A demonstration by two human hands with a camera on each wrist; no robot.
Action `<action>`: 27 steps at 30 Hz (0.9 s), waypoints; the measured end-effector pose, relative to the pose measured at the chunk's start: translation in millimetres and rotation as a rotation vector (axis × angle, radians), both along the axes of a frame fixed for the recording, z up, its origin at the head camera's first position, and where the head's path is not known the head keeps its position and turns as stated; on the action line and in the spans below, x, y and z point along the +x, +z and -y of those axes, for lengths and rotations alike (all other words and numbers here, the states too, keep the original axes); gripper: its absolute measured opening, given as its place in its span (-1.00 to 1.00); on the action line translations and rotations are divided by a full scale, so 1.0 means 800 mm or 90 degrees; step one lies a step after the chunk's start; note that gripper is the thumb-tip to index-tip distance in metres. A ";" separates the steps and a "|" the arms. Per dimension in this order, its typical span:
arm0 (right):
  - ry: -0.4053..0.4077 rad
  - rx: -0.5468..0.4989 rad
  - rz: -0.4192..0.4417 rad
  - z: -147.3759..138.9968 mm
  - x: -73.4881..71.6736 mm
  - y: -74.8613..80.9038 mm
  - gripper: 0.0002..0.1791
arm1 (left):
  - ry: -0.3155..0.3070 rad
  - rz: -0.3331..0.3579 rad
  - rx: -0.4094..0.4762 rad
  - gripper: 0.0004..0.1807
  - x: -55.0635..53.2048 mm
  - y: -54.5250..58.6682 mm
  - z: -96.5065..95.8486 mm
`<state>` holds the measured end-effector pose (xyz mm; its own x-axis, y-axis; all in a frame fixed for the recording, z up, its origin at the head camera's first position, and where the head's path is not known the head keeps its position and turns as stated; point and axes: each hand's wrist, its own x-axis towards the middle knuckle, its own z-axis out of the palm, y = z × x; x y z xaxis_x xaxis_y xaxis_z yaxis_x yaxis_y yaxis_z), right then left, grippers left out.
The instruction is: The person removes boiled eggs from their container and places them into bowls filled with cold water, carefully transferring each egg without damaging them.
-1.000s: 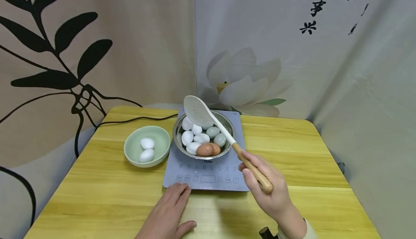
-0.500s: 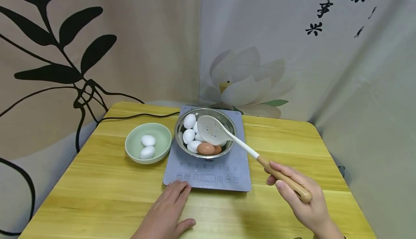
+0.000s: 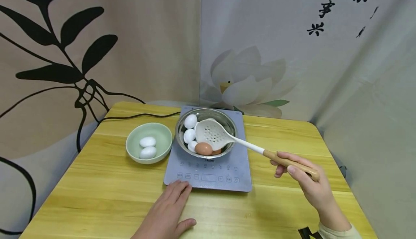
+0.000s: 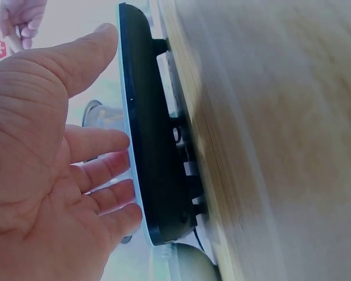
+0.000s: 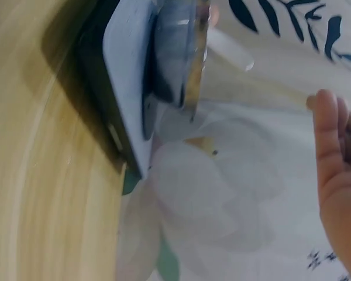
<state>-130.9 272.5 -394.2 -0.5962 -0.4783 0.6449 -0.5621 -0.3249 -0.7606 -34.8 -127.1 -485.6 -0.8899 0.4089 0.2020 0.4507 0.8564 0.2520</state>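
Note:
In the head view my right hand [image 3: 313,183] grips the wooden handle of a white slotted ladle [image 3: 212,133]. Its perforated head lies in a steel pot [image 3: 231,121] among several eggs. White eggs [image 3: 189,135] show at the pot's left, and a brown egg [image 3: 203,148] sits by the near rim; the ladle hides others. The pot stands on an induction cooker [image 3: 208,186]. My left hand [image 3: 167,210] has its fingers extended, the tips touching the cooker's front edge. The left wrist view shows those fingers [image 4: 108,140] against the cooker's side [image 4: 158,146].
Left of the cooker stands a pale green bowl [image 3: 133,150] holding two white eggs [image 3: 148,147]. A black power cord [image 3: 139,115] runs over the wooden table [image 3: 97,188] to the cooker. Printed curtains [image 3: 156,44] hang behind the table.
My right hand has moved to the right, and the ladle's head has come down from above the pot in among the eggs. My left hand stays at the cooker's edge.

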 end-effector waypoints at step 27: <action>-0.142 -0.051 0.407 0.036 -0.004 0.014 -0.53 | -0.008 -0.023 -0.001 -0.02 -0.004 -0.006 0.001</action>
